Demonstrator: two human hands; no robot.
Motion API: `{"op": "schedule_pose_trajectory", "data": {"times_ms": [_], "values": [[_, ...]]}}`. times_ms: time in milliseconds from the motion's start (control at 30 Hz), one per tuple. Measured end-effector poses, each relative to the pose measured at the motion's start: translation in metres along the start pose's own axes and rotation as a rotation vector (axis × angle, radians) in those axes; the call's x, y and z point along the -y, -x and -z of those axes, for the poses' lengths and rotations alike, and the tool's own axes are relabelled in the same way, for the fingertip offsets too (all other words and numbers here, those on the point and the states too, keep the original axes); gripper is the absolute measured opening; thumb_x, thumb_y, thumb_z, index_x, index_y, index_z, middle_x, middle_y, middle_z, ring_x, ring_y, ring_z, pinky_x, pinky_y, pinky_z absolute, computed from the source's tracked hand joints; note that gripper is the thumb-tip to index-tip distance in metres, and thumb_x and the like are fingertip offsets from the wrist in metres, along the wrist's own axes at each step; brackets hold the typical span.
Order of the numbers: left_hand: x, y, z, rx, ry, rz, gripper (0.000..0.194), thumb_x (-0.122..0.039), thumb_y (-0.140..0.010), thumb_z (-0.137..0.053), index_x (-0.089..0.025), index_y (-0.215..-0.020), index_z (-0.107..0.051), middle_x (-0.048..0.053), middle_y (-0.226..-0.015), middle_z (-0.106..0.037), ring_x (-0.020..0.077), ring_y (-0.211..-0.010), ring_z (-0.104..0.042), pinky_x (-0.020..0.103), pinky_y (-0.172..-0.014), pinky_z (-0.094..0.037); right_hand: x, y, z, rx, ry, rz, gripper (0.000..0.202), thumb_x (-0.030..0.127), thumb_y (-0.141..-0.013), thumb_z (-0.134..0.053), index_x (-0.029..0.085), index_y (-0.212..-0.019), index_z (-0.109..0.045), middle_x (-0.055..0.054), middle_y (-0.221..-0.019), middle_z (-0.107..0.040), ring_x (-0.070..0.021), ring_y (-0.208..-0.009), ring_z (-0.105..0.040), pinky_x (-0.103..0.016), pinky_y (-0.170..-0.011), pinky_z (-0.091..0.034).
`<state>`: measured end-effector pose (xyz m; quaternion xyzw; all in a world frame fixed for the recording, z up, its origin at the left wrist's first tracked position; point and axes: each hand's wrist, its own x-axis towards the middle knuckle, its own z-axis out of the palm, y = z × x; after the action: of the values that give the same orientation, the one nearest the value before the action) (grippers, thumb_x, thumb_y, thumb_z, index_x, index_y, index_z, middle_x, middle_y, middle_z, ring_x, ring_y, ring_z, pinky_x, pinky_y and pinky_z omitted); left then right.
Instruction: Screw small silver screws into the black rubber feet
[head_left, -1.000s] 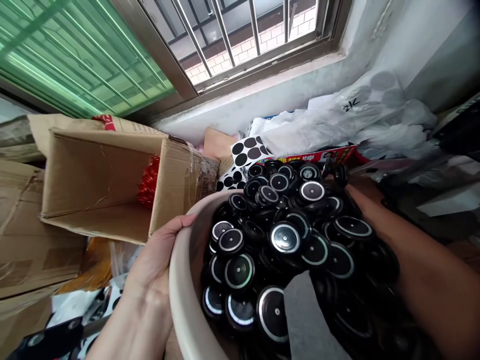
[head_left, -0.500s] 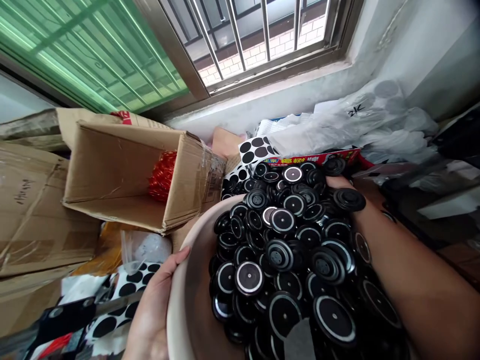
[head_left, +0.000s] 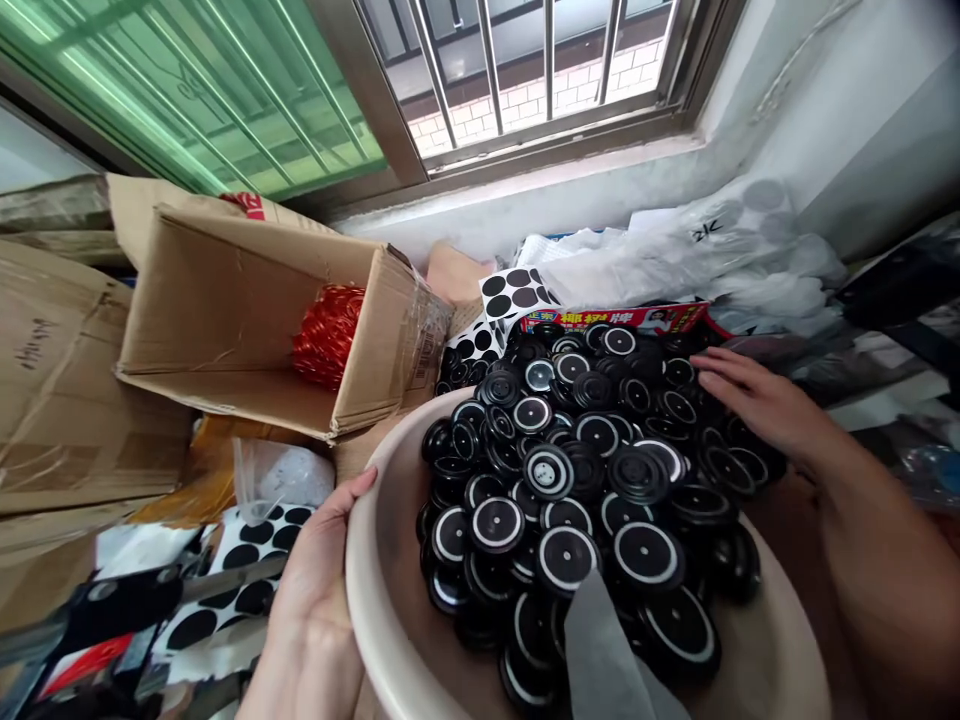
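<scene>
A beige basin (head_left: 390, 620) holds a large heap of round black discs (head_left: 574, 465), many with a silver ring. My left hand (head_left: 319, 590) grips the basin's left rim, thumb on top, its other fingers hidden beneath. My right hand (head_left: 757, 405) lies at the far right side of the heap, fingers stretched out against the discs there, holding nothing. A grey-white strip (head_left: 600, 650) sticks up from the near part of the heap.
An open cardboard box (head_left: 360, 345) with a red tangled bundle (head_left: 328, 335) stands at the left. White sheets with black circles (head_left: 517, 292), a red printed carton (head_left: 645, 318) and plastic bags (head_left: 637, 265) lie below the window.
My right hand has come into view from behind the discs and moved right. The discs have shifted, with more of them heaped at the far right, and the basin's right rim now shows.
</scene>
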<state>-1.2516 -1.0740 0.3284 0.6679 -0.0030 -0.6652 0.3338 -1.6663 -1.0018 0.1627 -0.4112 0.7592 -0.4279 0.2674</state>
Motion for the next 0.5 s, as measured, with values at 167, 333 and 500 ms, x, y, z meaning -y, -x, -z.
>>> {"op": "schedule_pose_trajectory", "data": {"times_ms": [167,333,500], "values": [[-0.018,-0.013,-0.004,0.036,-0.02,0.001,0.039,-0.016,-0.083,-0.054,-0.004,-0.118,-0.067,0.013,-0.072,-0.075,0.0304,-0.068,-0.075,0.041,-0.066,-0.066,0.032,0.129,0.001,0.249,-0.018,0.686,0.057,0.061,-0.099,-0.032,0.022,-0.116,-0.071,-0.012,-0.119,-0.068,-0.0246,-0.111,-0.064,-0.038,-0.096,-0.049],[-0.026,-0.021,-0.005,0.076,-0.039,-0.015,0.038,-0.015,-0.082,-0.056,-0.006,-0.117,-0.068,0.011,-0.068,-0.074,0.0295,-0.06,-0.074,0.043,-0.064,-0.066,0.04,0.179,-0.018,-0.009,0.017,0.896,0.065,0.074,-0.086,-0.048,0.014,-0.104,-0.064,-0.013,-0.088,-0.068,-0.027,-0.085,-0.068,-0.044,-0.088,-0.051],[-0.027,-0.006,-0.014,0.114,-0.085,-0.07,0.037,-0.013,-0.085,-0.052,-0.005,-0.119,-0.066,0.011,-0.065,-0.073,0.0271,-0.053,-0.071,0.039,-0.057,-0.065,0.049,0.172,-0.026,-0.036,-0.11,0.83,0.055,0.072,-0.084,-0.054,0.017,-0.081,-0.058,-0.005,-0.067,-0.059,-0.0198,-0.063,-0.061,-0.04,-0.071,-0.052]]}}
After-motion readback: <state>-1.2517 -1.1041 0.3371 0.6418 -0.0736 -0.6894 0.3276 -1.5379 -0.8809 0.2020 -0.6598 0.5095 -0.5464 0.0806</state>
